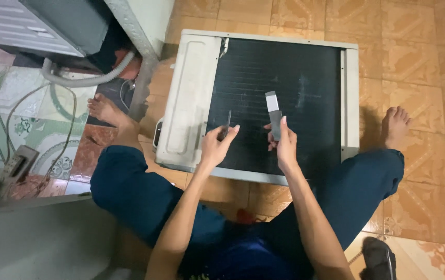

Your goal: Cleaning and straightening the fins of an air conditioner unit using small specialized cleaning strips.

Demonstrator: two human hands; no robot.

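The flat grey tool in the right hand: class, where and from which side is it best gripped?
Grip the flat grey tool at its darker lower end, from below, as the right hand does. It stands upright over the finned panel, its pale tip pointing away.

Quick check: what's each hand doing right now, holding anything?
Left hand: closed on a thin dark tool over the black fin panel.
Right hand: closed on a grey flat tool.
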